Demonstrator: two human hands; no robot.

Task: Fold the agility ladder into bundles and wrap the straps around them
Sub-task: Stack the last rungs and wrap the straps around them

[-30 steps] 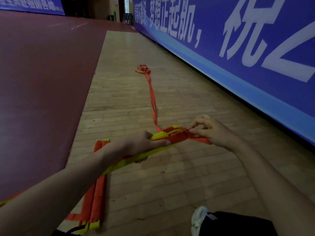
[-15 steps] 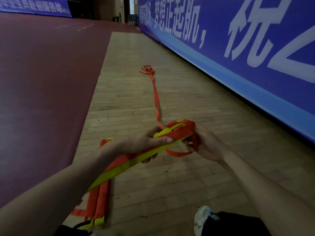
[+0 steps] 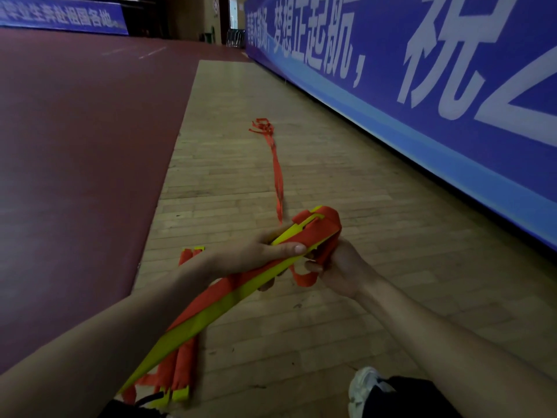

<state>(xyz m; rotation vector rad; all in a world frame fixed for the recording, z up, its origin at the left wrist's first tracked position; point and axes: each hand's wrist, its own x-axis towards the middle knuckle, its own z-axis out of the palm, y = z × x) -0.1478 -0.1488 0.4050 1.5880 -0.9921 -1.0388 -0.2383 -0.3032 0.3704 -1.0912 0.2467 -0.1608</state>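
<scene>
My left hand grips a bundle of yellow rungs near its far end, thumb laid along the top. Orange strap is wound round that end. My right hand sits under the end and pinches a loop of the strap hanging below it. From the bundle the loose orange strap trails away over the wooden floor to a tangled heap. A second bundle, orange-wrapped with yellow ends, lies on the floor under my left forearm.
A long blue banner wall with white characters runs along the right. Dark red court flooring borders the wooden strip on the left. My knee and a white shoe show at the bottom right.
My right hand has swung from above the bundle's end down beneath it, carrying the strap round. The bundle has tilted up a little. The camera has shifted slightly.
</scene>
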